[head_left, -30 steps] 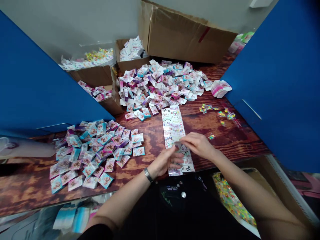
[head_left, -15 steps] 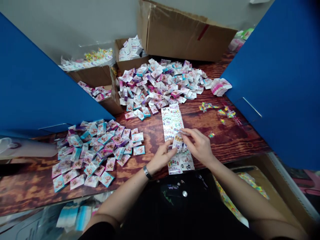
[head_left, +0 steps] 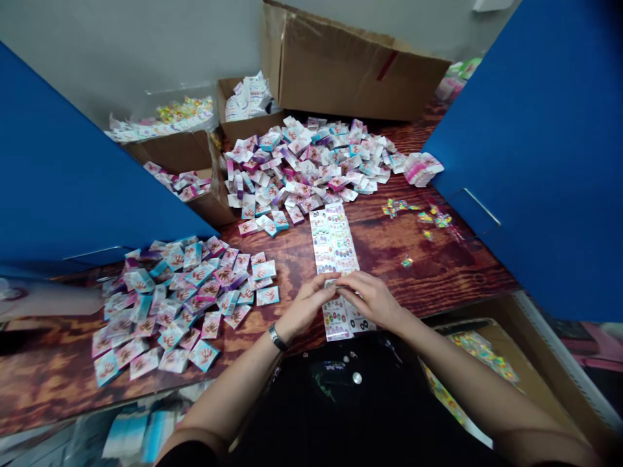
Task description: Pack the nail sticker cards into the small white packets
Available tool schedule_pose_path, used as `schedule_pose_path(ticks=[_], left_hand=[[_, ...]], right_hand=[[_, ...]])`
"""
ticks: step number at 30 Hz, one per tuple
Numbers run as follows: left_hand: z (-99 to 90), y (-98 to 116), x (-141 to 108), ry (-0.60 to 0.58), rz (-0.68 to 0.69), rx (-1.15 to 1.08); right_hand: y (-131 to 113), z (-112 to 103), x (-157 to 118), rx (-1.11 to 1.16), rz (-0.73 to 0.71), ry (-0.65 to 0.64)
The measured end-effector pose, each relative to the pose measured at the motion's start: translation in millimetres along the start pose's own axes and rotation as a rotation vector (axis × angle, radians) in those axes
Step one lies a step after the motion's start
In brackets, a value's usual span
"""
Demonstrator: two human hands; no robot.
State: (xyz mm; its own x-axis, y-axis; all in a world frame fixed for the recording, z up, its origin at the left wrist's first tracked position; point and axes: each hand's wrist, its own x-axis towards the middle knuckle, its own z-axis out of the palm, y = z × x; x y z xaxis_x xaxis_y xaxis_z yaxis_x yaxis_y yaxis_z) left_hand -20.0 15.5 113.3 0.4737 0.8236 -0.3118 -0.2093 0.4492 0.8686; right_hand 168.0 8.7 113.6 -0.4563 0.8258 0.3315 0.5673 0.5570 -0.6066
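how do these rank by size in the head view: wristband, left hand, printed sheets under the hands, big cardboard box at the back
1. cardboard box
2. printed sheets, taken together, partly covered
3. left hand
4. wristband

The light in here falls cool, soft and fairly even across the brown wood-grain tabletop (head_left: 379,240), leaving a faint sheen beside the long white printed paper sheets (head_left: 335,237), whose small print turns mushy. A dark shadow sits beneath the big brown cardboard box (head_left: 341,71), and the black cloth top (head_left: 292,415) swallows nearly all detail. The thin bent metal handle (head_left: 481,207) catches a pale glint. Toward the edges, shapes stretch and smear; the top right corner blackens. The cloudy plastic thing (head_left: 53,298) at far left, perhaps a container, is badly blurred.
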Motion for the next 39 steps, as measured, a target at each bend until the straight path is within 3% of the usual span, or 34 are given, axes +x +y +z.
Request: schedule_pose_path(ticks=[3,8,11,15,18,21,24,27,29,30,34,39], left_hand=[[2.1,-7,1,-0.009,0.018,0.109],[9.2,-16,5,0.054,-0.160,-0.257],[6.4,-17,7,0.035,-0.178,-0.233],[-3.5,-17,8,0.018,-0.164,-0.078],[-5.8,-19,9,0.016,-0.162,-0.032],[-5.0,-20,9,0.040,-0.150,0.022],[-12.4,-17,15,0.055,-0.077,0.165],[-39.0,-7,35,0.147,0.149,0.603],[-65.4,7,55,0.348,0.275,1.078],[-78.9,15,66,0.431,0.291,1.168],[-116.2,44,105,0.606,0.298,1.371],[-120.4,55,135,0.690,0.145,1.718]], right_hand=[[-4,4,1,-0.036,0.094,0.057],[10,-2,-15,-0.237,0.013,-0.041],[48,-35,-33,-0.266,0.135,-0.055],[119,-93,-56,-0.383,0.260,-0.186],[160,-112,-66,-0.412,0.283,-0.323],[177,-107,-70,-0.411,0.264,-0.382],[179,-93,-76,-0.410,0.238,-0.365],[181,-79,-85,-0.426,0.237,-0.299],[180,-69,-90,-0.427,0.252,-0.245],[178,-63,-92,-0.417,0.264,-0.221],[162,-40,-98,-0.386,0.337,-0.161],[137,-24,-100,-0.441,0.427,-0.191]])
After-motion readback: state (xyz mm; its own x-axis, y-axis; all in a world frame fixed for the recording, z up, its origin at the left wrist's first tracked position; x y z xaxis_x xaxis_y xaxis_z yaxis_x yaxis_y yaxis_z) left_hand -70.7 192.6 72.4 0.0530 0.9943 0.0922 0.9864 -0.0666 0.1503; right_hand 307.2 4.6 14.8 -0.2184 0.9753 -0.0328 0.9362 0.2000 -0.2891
